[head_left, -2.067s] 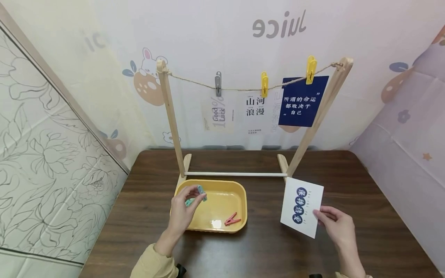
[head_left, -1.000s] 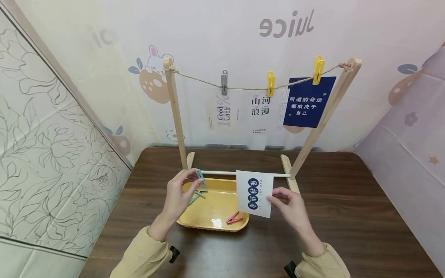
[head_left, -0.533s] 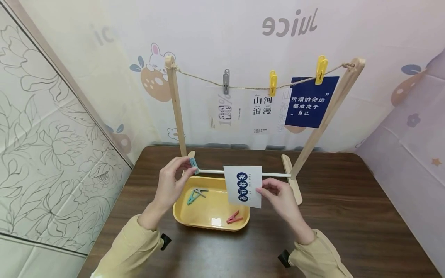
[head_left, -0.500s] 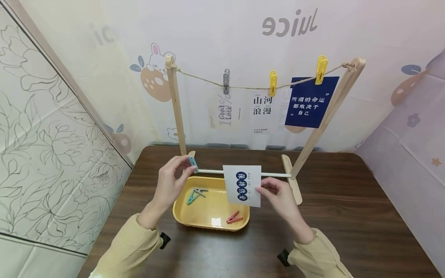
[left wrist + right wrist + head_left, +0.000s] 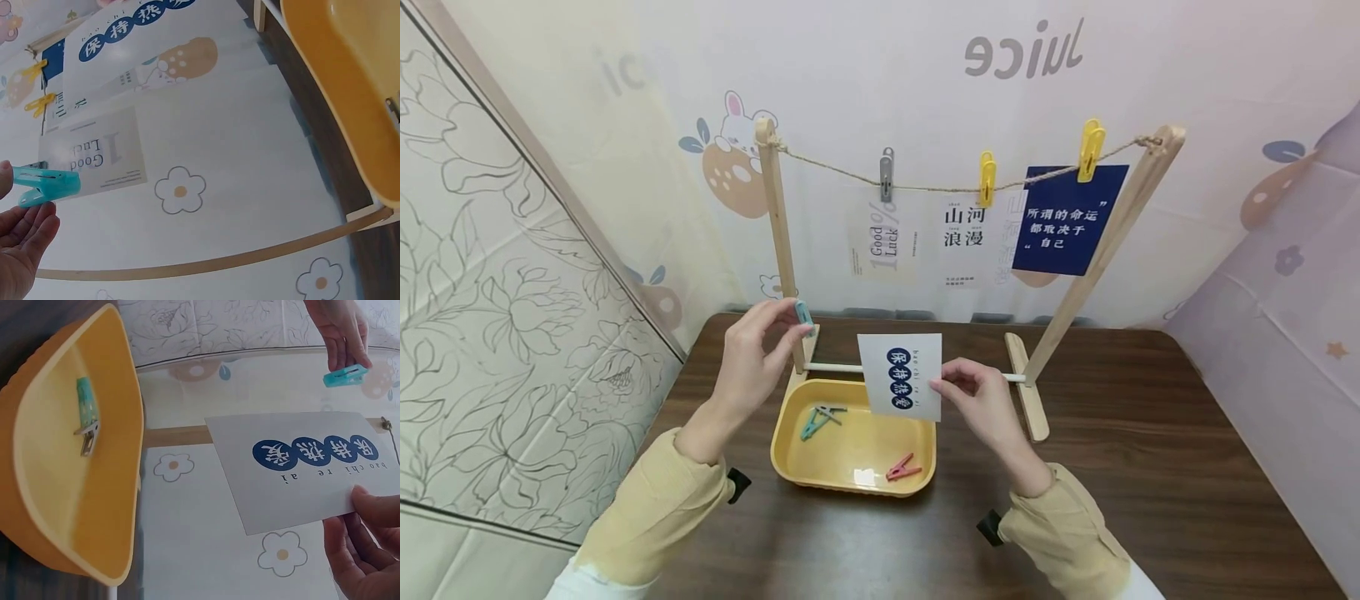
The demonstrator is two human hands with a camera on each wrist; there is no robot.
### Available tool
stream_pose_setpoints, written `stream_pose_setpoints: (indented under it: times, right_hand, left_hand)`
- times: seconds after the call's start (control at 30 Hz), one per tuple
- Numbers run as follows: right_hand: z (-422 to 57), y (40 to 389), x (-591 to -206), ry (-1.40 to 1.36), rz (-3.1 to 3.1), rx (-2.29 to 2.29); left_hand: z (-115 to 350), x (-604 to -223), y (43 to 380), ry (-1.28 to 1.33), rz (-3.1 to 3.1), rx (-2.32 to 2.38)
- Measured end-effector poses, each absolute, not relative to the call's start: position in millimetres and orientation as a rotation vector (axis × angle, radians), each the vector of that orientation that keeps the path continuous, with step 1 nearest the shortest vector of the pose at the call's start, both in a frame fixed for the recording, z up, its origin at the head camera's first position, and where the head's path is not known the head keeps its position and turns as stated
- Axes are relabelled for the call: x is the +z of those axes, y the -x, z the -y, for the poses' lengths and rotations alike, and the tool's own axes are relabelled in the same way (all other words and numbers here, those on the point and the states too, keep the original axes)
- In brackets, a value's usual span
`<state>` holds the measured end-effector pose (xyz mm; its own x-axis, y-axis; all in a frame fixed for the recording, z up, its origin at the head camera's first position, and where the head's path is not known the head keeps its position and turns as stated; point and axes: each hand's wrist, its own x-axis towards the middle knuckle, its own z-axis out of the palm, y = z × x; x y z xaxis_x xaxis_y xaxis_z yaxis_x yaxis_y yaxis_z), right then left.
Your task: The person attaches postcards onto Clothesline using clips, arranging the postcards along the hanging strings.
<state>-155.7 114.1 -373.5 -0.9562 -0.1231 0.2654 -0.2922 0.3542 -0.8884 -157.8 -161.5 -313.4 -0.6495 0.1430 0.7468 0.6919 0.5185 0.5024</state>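
My left hand [image 5: 747,358] pinches a teal clothespin [image 5: 804,318] between thumb and fingers, in front of the rack's left post. In the left wrist view the same clothespin [image 5: 57,184] has its handles between thumb and fingertips. My right hand [image 5: 988,404] holds a white card [image 5: 901,367] with blue round characters by its right edge, above the tray's back part. The card [image 5: 250,487] is also plain in the right wrist view. Behind, a twine line [image 5: 835,172] carries a grey clothespin [image 5: 887,175] and two yellow ones, with three cards hanging below.
A yellow tray [image 5: 790,477] stands on the brown table [image 5: 1120,500]. In it lie a green clothespin [image 5: 812,425], a grey one across it, and a red one [image 5: 902,468]. Wooden posts [image 5: 1067,308] stand at both sides, joined by a white bar [image 5: 835,367].
Both hands have risen and moved left toward the rack, carrying the teal clothespin and the white card. The card went from beside the tray to above its back edge.
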Motion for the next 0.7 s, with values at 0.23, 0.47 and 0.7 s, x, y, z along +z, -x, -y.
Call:
stream_pose_setpoints:
  times: [0.23, 0.47, 0.7]
  right_hand:
    - [-103, 164, -364, -0.399, 2.435, 1.623]
    - [-91, 177, -362, -0.400, 2.409, 1.652]
    - [-77, 186, -356, -0.415, 2.381, 1.656]
  left_hand:
    - [163, -298, 163, 0.680, 2.090, -1.033]
    - [165, -279, 167, 0.692, 2.060, -1.027]
    - [170, -262, 171, 0.691, 2.063, -1.034]
